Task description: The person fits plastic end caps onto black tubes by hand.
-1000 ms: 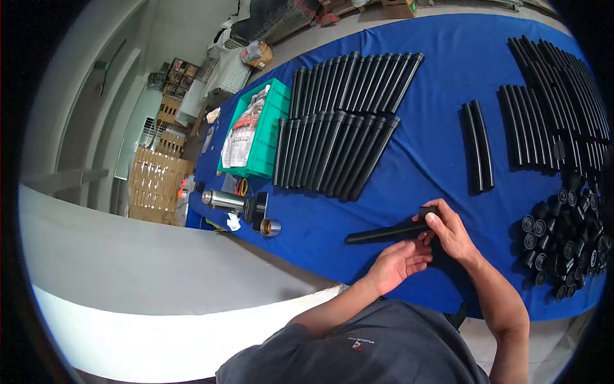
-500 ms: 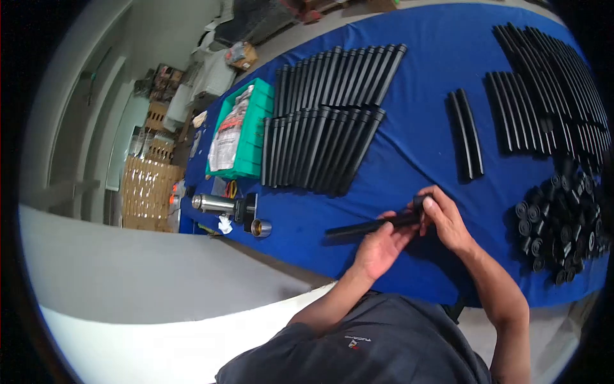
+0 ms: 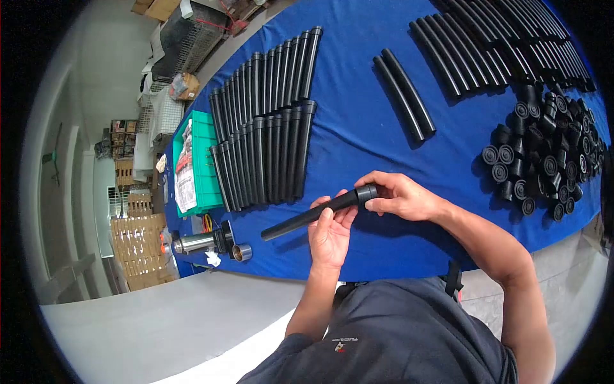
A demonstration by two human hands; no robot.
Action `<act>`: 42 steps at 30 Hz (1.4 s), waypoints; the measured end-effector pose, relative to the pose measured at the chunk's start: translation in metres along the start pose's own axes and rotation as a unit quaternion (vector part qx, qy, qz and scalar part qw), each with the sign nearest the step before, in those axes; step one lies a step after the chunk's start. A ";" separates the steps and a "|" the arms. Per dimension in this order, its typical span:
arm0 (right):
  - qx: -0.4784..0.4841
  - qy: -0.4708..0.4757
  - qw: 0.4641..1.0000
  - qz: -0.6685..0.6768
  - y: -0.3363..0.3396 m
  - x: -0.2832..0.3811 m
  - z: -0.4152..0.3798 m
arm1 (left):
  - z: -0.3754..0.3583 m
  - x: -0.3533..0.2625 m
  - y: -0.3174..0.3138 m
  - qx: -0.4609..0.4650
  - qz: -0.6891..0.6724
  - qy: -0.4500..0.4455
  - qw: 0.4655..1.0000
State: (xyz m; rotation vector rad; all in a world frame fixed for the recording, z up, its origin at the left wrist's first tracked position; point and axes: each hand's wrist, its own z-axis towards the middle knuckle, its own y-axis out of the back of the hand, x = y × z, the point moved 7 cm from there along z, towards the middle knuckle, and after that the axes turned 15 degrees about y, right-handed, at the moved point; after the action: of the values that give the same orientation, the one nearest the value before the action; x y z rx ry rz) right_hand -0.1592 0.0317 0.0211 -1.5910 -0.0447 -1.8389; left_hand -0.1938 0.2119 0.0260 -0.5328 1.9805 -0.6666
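Note:
A black tube [image 3: 294, 224] lies aslant over the near part of the blue table, its far end pointing left. My left hand [image 3: 329, 240] is closed around its middle, thumb on top and fingers beneath. At the right end sits a wider black rubber cap [image 3: 366, 192], fitted on the tube. My right hand [image 3: 409, 198] pinches this cap between thumb and fingers. Past my right hand is a heap of loose black caps [image 3: 549, 165]. Two bare tubes [image 3: 404, 96] lie side by side above my hands.
Two rows of capped tubes [image 3: 265, 157] lie left of centre beside a green crate [image 3: 206, 163]. More bare tubes [image 3: 457, 57] fill the upper right. A steel flask [image 3: 195, 243] and a metal cup [image 3: 242, 253] stand near the table's left edge.
The camera view has shifted, so the table's contents appear displaced. My right hand has opened its grip somewhat around the tube's end, and the cap there now shows clearly. Both hands still hold on.

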 end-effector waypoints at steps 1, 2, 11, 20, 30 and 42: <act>0.006 0.005 1.000 -0.029 0.001 0.002 0.000 | 0.000 -0.001 -0.001 -0.003 0.006 -0.001 1.000; 0.013 0.012 0.998 -0.056 0.002 0.003 0.000 | -0.001 -0.003 -0.003 -0.008 0.014 -0.003 1.000; 0.023 0.091 0.979 -0.178 -0.001 0.013 0.002 | -0.005 -0.011 -0.014 0.006 0.107 -0.037 0.994; 0.058 0.122 0.959 -0.250 -0.004 0.025 0.002 | -0.002 -0.003 -0.010 -0.015 0.082 -0.010 0.996; 0.074 0.132 0.947 -0.282 -0.004 0.020 0.002 | 0.002 0.005 0.001 -0.032 0.064 0.006 0.997; 0.072 0.106 0.945 -0.301 -0.001 0.016 0.001 | 0.007 0.020 0.017 -0.037 0.017 0.021 0.999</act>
State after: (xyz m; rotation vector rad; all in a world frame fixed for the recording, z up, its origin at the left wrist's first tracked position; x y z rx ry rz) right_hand -0.1589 0.0257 0.0356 -1.3551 -0.6161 -2.3935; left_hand -0.1989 0.2113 -0.0010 -0.5330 2.0563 -0.5892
